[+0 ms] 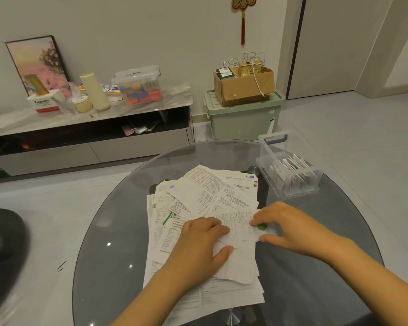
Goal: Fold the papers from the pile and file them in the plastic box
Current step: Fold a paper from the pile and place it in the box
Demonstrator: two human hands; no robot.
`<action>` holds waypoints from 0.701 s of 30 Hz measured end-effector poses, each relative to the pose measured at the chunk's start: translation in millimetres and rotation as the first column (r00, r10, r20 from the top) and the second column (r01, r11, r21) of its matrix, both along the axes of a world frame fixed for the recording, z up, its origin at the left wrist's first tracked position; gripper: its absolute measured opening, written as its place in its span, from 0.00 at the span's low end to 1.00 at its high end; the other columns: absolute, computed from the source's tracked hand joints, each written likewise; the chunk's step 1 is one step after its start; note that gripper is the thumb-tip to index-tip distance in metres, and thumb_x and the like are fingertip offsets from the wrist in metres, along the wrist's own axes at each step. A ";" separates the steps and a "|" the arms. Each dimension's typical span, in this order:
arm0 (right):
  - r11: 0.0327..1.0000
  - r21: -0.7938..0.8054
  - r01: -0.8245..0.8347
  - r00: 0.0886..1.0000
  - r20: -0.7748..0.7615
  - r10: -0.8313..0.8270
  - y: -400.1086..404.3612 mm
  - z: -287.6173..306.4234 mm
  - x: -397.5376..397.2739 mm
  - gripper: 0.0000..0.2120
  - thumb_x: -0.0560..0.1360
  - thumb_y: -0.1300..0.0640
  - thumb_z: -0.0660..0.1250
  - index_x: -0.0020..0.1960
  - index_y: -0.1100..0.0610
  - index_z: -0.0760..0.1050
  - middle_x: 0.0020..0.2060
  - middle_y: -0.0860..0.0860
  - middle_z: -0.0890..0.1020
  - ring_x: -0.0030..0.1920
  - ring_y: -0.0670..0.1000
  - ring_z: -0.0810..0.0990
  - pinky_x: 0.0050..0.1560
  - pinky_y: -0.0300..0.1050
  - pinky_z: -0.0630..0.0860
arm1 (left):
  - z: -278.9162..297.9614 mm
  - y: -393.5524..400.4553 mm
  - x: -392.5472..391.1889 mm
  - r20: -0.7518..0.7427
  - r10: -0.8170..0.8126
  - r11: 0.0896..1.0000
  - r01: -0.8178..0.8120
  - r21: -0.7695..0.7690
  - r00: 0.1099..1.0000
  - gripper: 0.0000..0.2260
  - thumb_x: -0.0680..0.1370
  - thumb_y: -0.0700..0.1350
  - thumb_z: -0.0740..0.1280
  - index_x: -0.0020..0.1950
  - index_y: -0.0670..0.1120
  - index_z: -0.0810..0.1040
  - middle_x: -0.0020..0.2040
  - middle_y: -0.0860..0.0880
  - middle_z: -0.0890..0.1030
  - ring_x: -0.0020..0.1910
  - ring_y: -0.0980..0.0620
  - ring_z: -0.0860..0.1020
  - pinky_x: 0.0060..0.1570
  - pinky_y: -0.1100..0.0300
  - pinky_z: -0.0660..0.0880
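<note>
Papers (198,201) lie in one loose pile, too overlapped to count, near the middle of a round glass table (108,231). One clear plastic box (290,175) stands open at the table's far right edge, folded slips upright inside it. Two hands work on a single creased sheet (239,234) atop the pile: the left hand (198,241) has curled fingers and thumb pinching its left side, while the right hand (285,225) presses its right edge with fingertips bent and thumb apart.
</note>
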State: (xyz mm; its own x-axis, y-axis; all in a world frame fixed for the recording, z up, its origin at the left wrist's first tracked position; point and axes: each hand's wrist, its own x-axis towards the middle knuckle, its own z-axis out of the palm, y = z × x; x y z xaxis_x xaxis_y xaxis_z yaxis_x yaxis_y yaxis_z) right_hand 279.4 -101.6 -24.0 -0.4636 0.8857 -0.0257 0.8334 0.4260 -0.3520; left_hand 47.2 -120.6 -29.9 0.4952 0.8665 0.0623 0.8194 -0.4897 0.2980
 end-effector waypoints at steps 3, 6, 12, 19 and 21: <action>0.999 0.014 0.033 0.999 -0.016 -0.033 -2.1 -0.3 -2.8 0.17 0.76 0.49 0.64 0.65 0.43 0.72 0.61 0.38 0.74 0.61 0.40 0.69 0.58 0.29 0.64 | -1.9 0.0 0.9 0.008 0.001 1.000 -0.001 -0.013 1.000 0.20 0.79 0.58 0.58 0.70 0.56 0.67 0.69 0.59 0.65 0.68 0.60 0.59 0.61 0.70 0.47; 0.995 -0.023 0.102 0.989 -0.102 -0.104 -3.3 -2.8 -6.1 0.18 0.75 0.53 0.66 0.64 0.46 0.73 0.56 0.41 0.77 0.54 0.38 0.72 0.54 0.27 0.66 | -2.4 -1.2 -0.1 0.027 0.010 1.000 -0.010 -0.004 1.000 0.20 0.79 0.58 0.58 0.70 0.56 0.67 0.69 0.59 0.65 0.68 0.59 0.60 0.62 0.70 0.47; 0.979 -0.095 0.182 0.941 -0.271 -0.202 -14.9 -1.4 -15.5 0.14 0.73 0.57 0.70 0.58 0.48 0.77 0.43 0.42 0.77 0.41 0.40 0.75 0.44 0.25 0.68 | -3.8 -4.0 3.9 0.084 0.024 0.999 -0.022 -0.022 0.996 0.22 0.76 0.62 0.58 0.69 0.58 0.67 0.68 0.59 0.65 0.69 0.56 0.59 0.71 0.63 0.47; 0.986 -0.073 0.149 0.933 -0.321 -0.164 -28.9 12.0 -28.1 0.10 0.72 0.55 0.71 0.52 0.47 0.77 0.38 0.43 0.76 0.44 0.43 0.74 0.44 0.30 0.70 | -0.1 -7.2 9.9 0.173 -0.044 0.999 0.043 0.007 0.984 0.24 0.75 0.59 0.65 0.70 0.60 0.66 0.65 0.61 0.68 0.64 0.61 0.65 0.62 0.70 0.57; 0.987 -0.098 0.126 0.935 -0.320 -0.151 -31.5 11.7 -32.6 0.08 0.72 0.54 0.71 0.50 0.46 0.77 0.38 0.42 0.76 0.43 0.44 0.75 0.44 0.30 0.71 | -1.0 -8.1 10.4 0.169 -0.051 0.999 0.053 -0.007 0.984 0.22 0.75 0.58 0.65 0.68 0.59 0.69 0.63 0.60 0.70 0.61 0.61 0.68 0.61 0.67 0.64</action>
State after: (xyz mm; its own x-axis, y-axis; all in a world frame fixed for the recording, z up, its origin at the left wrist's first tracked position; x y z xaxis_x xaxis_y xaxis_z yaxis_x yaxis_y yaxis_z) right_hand 246.9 -133.2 -12.3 -0.3301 0.9432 0.0376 0.7170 0.2764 -0.6400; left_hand 57.6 -128.7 -30.9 0.5224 0.8412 0.1391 0.7307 -0.5258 0.4355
